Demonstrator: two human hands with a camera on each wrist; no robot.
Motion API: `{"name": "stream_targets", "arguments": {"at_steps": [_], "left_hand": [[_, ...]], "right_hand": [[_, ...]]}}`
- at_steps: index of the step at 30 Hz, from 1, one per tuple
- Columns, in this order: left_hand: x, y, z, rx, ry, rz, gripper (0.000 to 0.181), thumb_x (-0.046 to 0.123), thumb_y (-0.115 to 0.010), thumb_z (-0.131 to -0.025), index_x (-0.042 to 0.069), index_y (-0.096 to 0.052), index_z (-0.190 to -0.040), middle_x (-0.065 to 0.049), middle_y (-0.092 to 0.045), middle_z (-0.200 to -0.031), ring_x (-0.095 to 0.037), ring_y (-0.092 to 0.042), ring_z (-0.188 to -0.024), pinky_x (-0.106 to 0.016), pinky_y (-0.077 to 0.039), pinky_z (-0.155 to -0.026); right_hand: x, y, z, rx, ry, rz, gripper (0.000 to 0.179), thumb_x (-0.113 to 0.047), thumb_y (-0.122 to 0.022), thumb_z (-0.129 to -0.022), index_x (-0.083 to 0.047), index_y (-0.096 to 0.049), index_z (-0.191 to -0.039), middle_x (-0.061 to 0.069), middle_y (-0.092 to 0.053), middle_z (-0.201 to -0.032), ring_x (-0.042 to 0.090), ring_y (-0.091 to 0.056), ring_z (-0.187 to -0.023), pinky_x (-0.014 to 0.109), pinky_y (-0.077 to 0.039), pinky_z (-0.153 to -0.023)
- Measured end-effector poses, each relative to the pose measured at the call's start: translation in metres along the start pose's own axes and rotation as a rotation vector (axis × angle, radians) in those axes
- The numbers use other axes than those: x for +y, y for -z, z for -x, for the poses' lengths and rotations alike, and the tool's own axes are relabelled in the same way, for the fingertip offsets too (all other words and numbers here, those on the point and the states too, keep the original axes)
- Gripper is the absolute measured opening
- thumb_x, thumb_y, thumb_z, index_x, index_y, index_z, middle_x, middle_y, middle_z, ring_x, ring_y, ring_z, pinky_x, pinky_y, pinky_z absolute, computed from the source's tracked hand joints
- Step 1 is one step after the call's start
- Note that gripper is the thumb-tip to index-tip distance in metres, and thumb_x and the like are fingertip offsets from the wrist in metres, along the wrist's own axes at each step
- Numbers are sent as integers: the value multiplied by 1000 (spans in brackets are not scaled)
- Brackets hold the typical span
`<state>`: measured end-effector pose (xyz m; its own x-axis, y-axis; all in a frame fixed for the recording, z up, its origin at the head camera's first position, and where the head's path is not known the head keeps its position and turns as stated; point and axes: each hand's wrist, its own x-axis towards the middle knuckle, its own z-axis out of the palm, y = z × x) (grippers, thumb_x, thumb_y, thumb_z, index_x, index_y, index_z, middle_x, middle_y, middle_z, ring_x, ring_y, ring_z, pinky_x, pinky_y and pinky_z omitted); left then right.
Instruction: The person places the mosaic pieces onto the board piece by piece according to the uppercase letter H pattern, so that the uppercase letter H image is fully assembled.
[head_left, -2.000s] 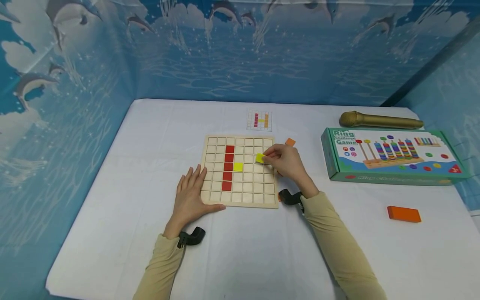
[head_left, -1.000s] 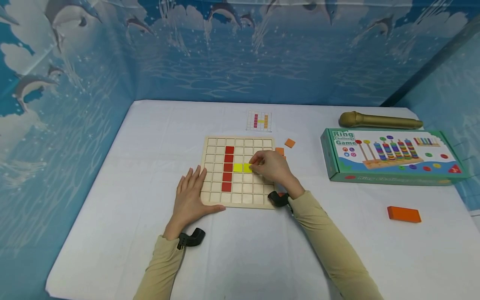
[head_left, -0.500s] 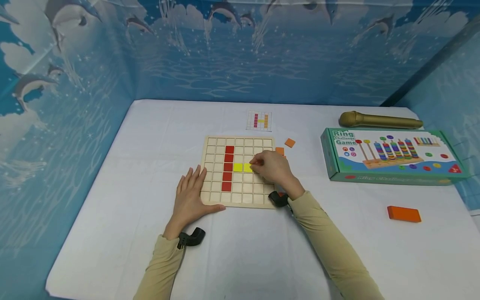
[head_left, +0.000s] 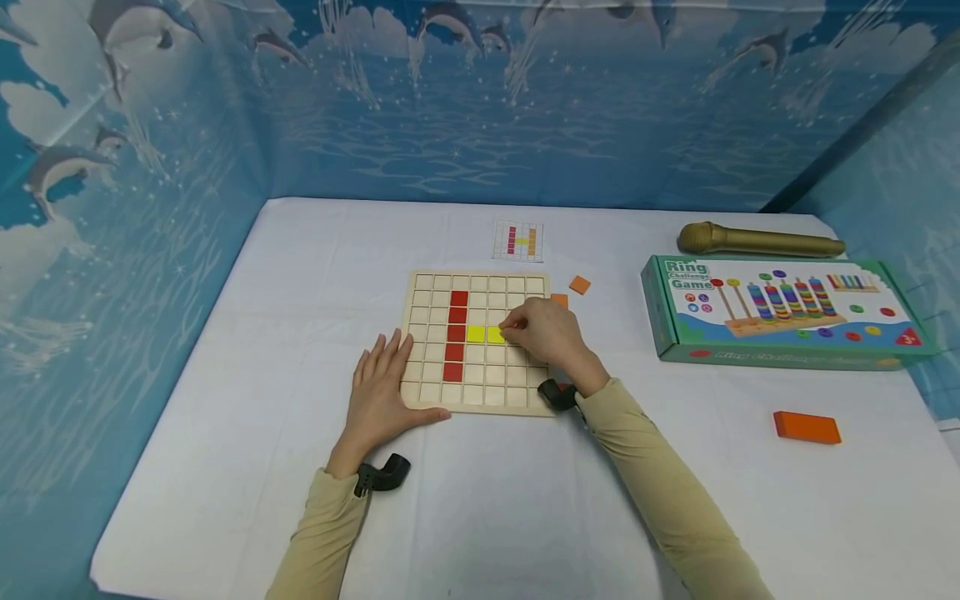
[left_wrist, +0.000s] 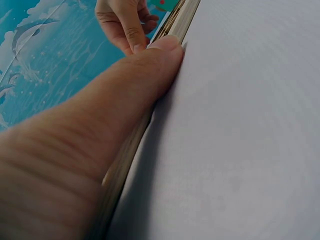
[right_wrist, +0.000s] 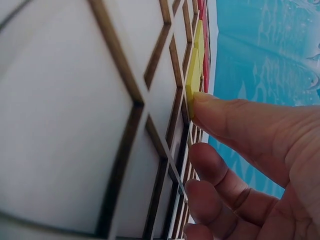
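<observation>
A wooden grid board (head_left: 487,397) lies on the white table, with a column of several red tiles (head_left: 455,332) in it. Beside the column sits a yellow tile (head_left: 476,334). My right hand (head_left: 551,335) pinches a second yellow tile (head_left: 492,334) at its right edge, in the adjoining square; the right wrist view shows the thumb against that yellow tile (right_wrist: 192,85), which stands slightly proud of the grid. Spread at the board's lower left corner, my left hand (head_left: 378,387) has its thumb (left_wrist: 145,65) along the near edge.
Orange tiles (head_left: 580,285) lie right of the board, some partly hidden by the right hand. A small pattern card (head_left: 519,242) lies behind it. To the right are a green ring game box (head_left: 787,312), a gold microphone-shaped object (head_left: 761,240) and an orange block (head_left: 807,427).
My right hand has carried the second yellow tile leftward from the board's right side to the square beside the first, then stayed there. The left hand has not moved.
</observation>
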<state>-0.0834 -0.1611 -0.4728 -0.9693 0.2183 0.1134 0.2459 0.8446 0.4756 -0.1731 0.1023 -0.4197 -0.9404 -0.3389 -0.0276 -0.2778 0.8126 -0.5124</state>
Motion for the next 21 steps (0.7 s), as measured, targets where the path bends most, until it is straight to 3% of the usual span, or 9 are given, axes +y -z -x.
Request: {"name": "stream_targets", "arguments": {"at_steps": [10, 21], "left_hand": [[0, 0, 0, -15, 13, 5, 119, 64, -78, -60, 8, -24, -151, -11, -18, -156, -28, -6, -142, -45, -3, -112], [2, 2, 1, -11, 6, 3, 121, 63, -79, -59, 8, -25, -151, -12, -19, -155, -29, -6, -142, -45, -3, -113]], "right_hand": [[3, 1, 1, -61, 41, -76, 11, -20, -73, -84, -10, -73, -89, -3, -59, -72, 14, -52, -66, 28, -42, -57], [11, 3, 0, -122, 50, -160, 17, -24, -68, -88, -9, -71, -98, -1, -59, -74, 15, -50, -64, 29, -40, -56]]}}
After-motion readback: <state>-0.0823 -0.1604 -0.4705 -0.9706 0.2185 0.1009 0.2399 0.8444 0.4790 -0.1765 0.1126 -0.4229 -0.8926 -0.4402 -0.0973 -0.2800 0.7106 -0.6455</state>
